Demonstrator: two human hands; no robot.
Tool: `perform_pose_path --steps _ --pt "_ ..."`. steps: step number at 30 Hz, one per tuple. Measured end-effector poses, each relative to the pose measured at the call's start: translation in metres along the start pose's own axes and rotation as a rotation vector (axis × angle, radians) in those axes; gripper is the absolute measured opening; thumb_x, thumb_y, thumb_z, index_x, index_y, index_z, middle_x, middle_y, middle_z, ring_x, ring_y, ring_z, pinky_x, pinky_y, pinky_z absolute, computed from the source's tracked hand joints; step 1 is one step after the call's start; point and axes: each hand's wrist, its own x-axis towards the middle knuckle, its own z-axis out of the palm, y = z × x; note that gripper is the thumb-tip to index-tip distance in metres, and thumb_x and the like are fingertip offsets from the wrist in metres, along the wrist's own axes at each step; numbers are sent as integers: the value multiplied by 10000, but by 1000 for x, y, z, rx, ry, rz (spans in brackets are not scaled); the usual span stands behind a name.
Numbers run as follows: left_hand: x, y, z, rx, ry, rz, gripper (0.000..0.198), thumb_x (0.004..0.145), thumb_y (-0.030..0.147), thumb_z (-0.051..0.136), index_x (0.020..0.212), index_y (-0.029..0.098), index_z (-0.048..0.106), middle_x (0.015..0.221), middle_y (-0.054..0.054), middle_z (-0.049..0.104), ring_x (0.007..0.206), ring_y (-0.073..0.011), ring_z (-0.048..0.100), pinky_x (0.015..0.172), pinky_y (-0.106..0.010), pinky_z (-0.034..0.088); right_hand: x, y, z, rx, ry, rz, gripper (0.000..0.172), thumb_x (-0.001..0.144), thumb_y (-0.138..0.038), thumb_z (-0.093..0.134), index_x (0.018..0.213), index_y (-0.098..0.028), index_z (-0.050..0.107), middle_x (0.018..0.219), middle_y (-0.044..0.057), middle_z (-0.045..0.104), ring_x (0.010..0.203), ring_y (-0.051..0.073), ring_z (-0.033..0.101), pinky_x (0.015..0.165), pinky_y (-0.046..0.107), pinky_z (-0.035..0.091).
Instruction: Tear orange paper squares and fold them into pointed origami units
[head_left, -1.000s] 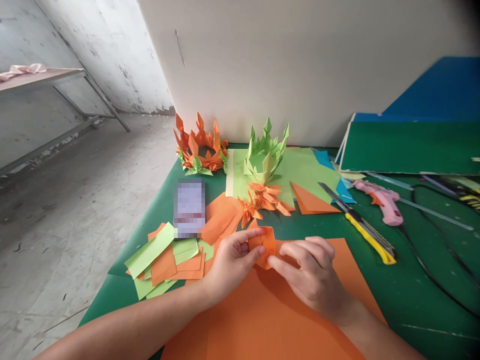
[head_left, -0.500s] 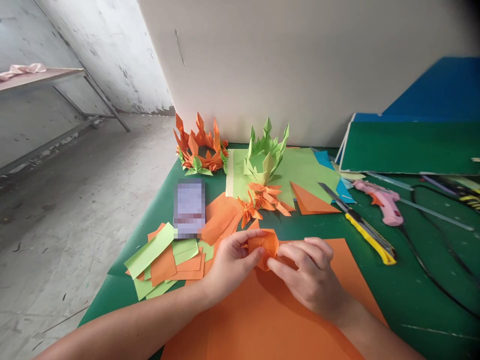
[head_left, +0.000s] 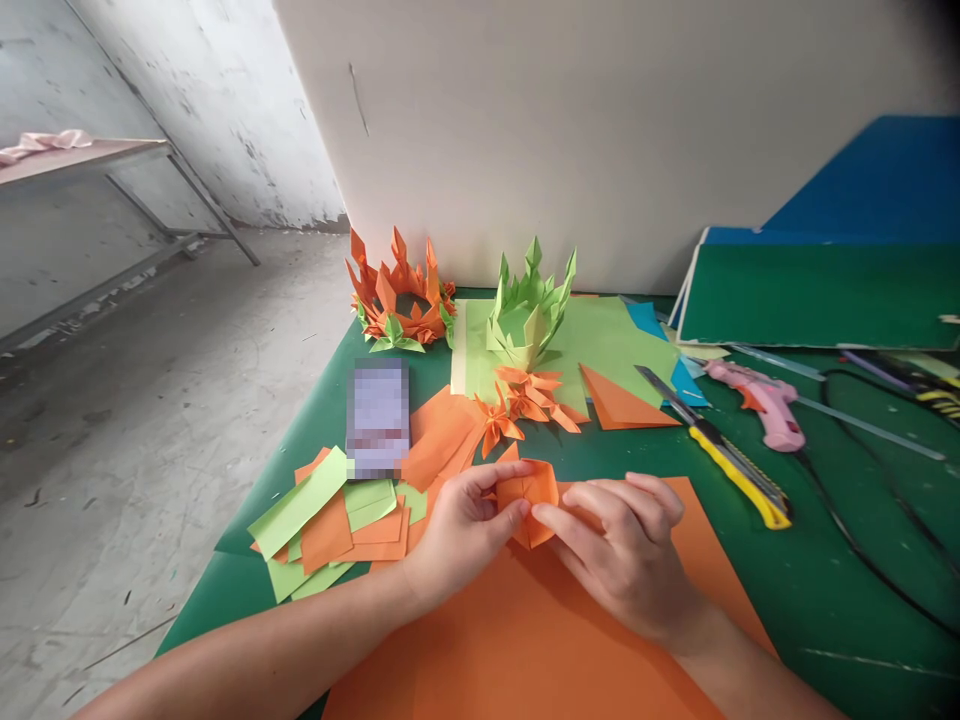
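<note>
My left hand [head_left: 459, 535] and my right hand [head_left: 626, 555] both pinch a small folded orange paper piece [head_left: 531, 493] held just above a large orange sheet [head_left: 525, 640] on the green table [head_left: 862, 590]. The left thumb and forefinger grip its left side. The right fingertips press its lower right edge. Behind it lie several small orange folded flowers [head_left: 529, 400].
An orange paper crown [head_left: 397, 295] and a green paper crown [head_left: 529, 310] stand at the back. Cut orange and green pieces [head_left: 330, 515] and a phone [head_left: 378, 417] lie left. A yellow utility knife [head_left: 724, 455], pink glue gun [head_left: 761, 400] and coloured boards [head_left: 817, 290] are right.
The orange piece has been pressed from a flatter rectangle into a more pointed, rounded shape. My right fingers slid slightly left onto it. Both hands stay in place.
</note>
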Motion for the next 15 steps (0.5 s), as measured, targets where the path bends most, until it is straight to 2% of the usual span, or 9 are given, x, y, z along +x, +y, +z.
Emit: perform_pose_path --steps 3,7,15 --pt "1 -1 1 -1 -3 31 333 826 283 684 1149 203 697 1227 -93 689 928 -223 694 701 -273 579 1 0 0 -15 25 7 206 831 -94 677 928 -276 691 869 29 642 921 193 498 945 421 330" --pt "1 -2 1 11 -4 42 331 814 278 696 1134 193 704 1206 -101 697 988 -245 685 812 -325 583 1 0 -2 20 42 -1 171 831 -97 667 882 -260 676 848 24 633 909 190 492 932 414 327" --pt "-1 -5 3 48 9 65 337 799 305 715 1115 191 729 1099 -104 730 925 -246 693 801 -340 591 1 1 -2 24 20 -31 167 816 -84 630 800 -251 629 879 11 657 918 173 502 956 407 303"
